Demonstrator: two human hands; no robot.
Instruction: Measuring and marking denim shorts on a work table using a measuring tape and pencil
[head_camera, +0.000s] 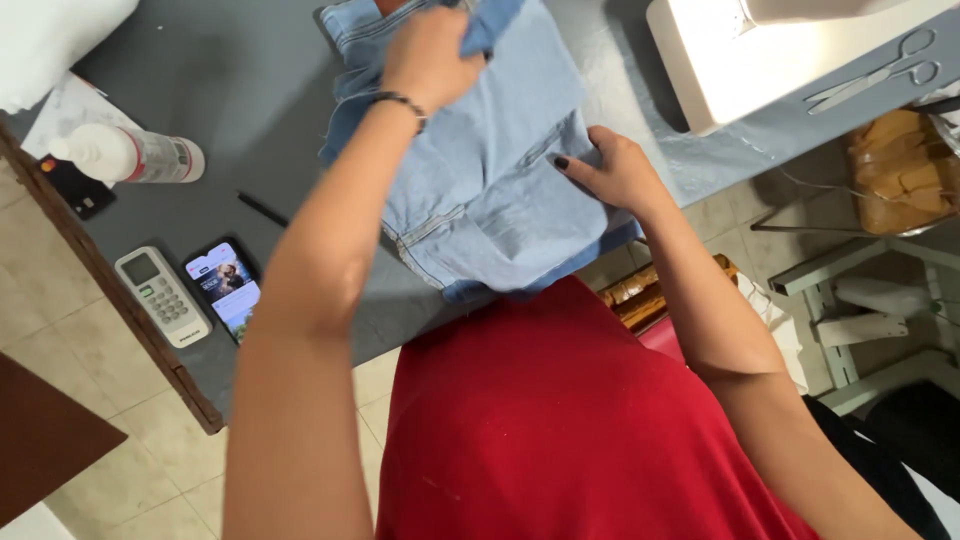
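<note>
A light blue denim garment (490, 190) lies on the grey table (240, 110), with a pocket and seams showing. My left hand (428, 58) reaches across and grips a fold of the denim at its far edge, lifting it; a dark beaded bracelet sits on that wrist. My right hand (612, 170) rests flat on the garment's right edge, fingers spread, pressing it down. The near edge of the denim hangs slightly over the table's front, just above my red top.
A white sewing machine (740, 60) stands at the far right with scissors (880, 70) beside it. On the left lie a white bottle (125, 155), a remote control (160, 295), a lit phone (228, 285) and a black pen (262, 208). Tiled floor lies below.
</note>
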